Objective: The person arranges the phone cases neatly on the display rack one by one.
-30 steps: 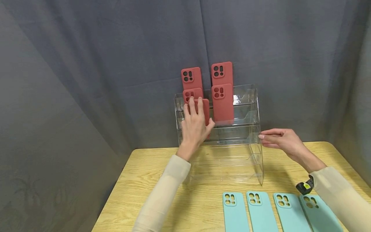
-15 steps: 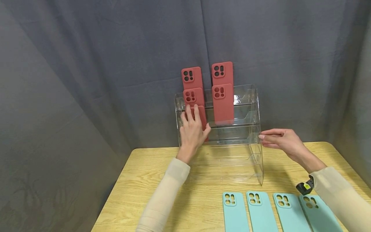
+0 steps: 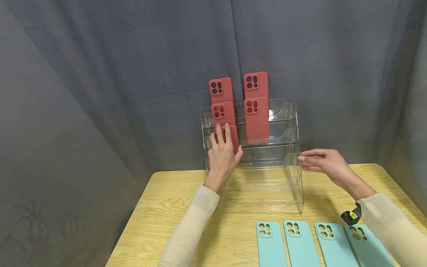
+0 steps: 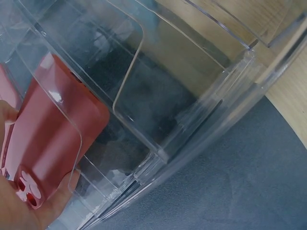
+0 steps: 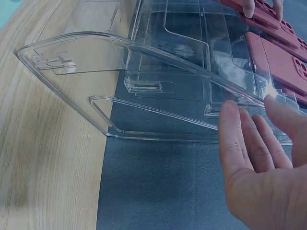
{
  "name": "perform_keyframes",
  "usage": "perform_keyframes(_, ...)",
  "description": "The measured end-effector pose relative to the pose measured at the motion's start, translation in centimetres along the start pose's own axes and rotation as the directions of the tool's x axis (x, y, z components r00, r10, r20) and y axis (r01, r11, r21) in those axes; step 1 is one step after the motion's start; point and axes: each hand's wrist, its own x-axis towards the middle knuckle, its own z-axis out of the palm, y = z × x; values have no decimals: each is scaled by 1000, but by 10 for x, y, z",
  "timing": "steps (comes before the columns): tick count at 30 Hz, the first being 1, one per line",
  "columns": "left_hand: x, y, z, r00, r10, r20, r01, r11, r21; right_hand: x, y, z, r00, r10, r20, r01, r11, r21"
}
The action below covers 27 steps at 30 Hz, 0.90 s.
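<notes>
Lower than before, one red rounded-rectangular phone case (image 3: 234,138) leans in the clear plastic rack (image 3: 281,141), the left hand (image 3: 221,156)'s curved fingers gripping its sides; the right hand (image 3: 327,163)'s straightened fingers touch the rack.

The grey curtain (image 3: 150,74) hangs close behind the clear acrylic rack (image 3: 296,129), so you reach its pockets from the front or above. Your left hand (image 3: 221,155) and the lowest red phone case (image 3: 233,135) it grips block the left of the third tier. The right-hand pair of red phone cases (image 3: 257,126) bars the middle above; between it and the side panel your right hand (image 3: 325,161) touches, you have room to pass. Turquoise phone cases (image 3: 271,244) obstruct the front right; left of them, the worktop (image 3: 238,243) leaves you a lane beside your left forearm.
</notes>
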Motion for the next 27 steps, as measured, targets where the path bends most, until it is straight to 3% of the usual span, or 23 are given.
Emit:
perform_keyframes(8, 1, 1, -1, 998, -27, 48, 27, 1000, 7, 2, 0, 0, 1000, -6, -1, 6, 1000, -11)
perform_keyframes(12, -3, -1, -10, 997, -45, 69, 44, 999, 10, 1, 0, 0, 1000, -15, 0, 15, 1000, 0)
perform_keyframes(15, -11, -8, -21, 999, -54, -7, 53, 998, -23, -1, 0, 0, 1000, -15, 9, 15, 1000, 21)
perform_keyframes(19, -14, -28, -36, 987, -94, -132, 72, 985, -159, -6, -2, -1, 1000, -17, 12, 17, 1000, 26)
perform_keyframes(22, -9, -46, -46, 981, -163, -108, 122, 942, -314, -10, -6, -1, 1000, -24, 8, 23, 1000, 15)
perform_keyframes(27, -2, -74, -53, 965, -255, 64, 250, 813, -526, -20, -10, 4, 1000, -19, -2, 19, 999, -50)
